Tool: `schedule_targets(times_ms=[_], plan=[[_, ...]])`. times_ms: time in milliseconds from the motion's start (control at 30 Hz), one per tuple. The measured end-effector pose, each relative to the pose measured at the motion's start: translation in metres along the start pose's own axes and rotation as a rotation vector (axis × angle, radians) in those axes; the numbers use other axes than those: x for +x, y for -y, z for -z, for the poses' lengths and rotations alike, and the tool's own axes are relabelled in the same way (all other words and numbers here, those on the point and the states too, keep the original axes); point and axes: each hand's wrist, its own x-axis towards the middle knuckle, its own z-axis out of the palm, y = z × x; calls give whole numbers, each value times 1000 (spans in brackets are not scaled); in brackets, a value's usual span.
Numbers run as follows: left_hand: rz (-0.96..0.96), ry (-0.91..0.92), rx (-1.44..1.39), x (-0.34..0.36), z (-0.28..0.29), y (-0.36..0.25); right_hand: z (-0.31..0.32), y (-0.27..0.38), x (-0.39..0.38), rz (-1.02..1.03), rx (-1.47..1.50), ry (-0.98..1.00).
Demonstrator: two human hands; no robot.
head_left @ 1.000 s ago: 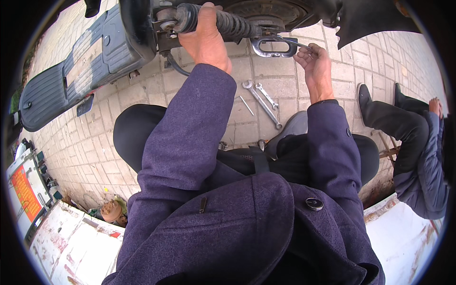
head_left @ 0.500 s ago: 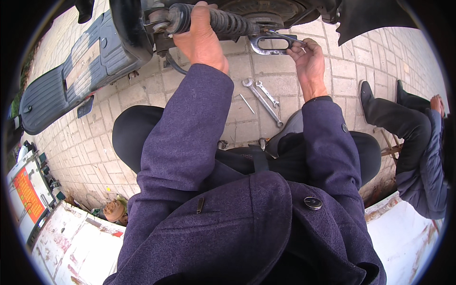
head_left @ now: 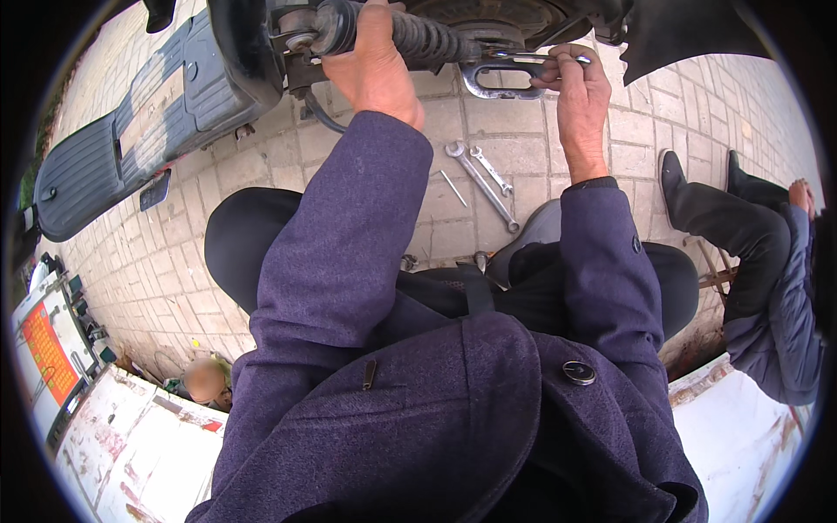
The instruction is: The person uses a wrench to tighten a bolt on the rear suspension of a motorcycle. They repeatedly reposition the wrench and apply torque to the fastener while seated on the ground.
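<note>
My left hand (head_left: pixel 380 77) is wrapped round the upper part of a shock absorber (head_left: pixel 429 40) with a black coil spring, which lies slantwise under the scooter's dark bodywork. At its lower right end, my right hand (head_left: pixel 577 85) pinches a slim shiny wrench (head_left: pixel 523 57). The wrench's far tip reaches the bolt area by the wheel hub; whether it sits on the bolt I cannot tell. Just below the wrench, beside my right fingertips, is a black-and-silver bracket (head_left: pixel 475 85) with an oblong slot.
On the paving between my knees lie a large wrench (head_left: pixel 482 185), a small wrench (head_left: pixel 493 171) and a thin rod (head_left: pixel 453 187). The scooter's ribbed footboard (head_left: pixel 78 187) extends left. A black mudguard (head_left: pixel 689 39) hangs at upper right. Another person (head_left: pixel 767 261) sits on the right.
My right hand has moved slightly right and up and has turned, with the wrench now lying more level. My left hand keeps its grip on the shock absorber.
</note>
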Motion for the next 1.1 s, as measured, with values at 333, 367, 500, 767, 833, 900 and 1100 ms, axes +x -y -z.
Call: schedule_targets(times_ms=[333,367,500,767,833,900,1100], plan=[[-2,21,-5,1,2,0,-39,33,-8,557,-745,28],[0,23,-2,0,3,0,-42,38,-6,567,-793,56],[42,33,-30,0,5,1,-70,45,-12,775,-1161,316],[1,9,-14,-1,2,2,-23,46,-19,522,-890,398],[-19,12,-43,-1,2,2,-7,35,-10,126,-686,300],[-18,18,-50,-1,1,2,4,20,-1,-247,-274,216],[-2,26,-26,0,2,-1,-11,-25,-7,-702,521,48]])
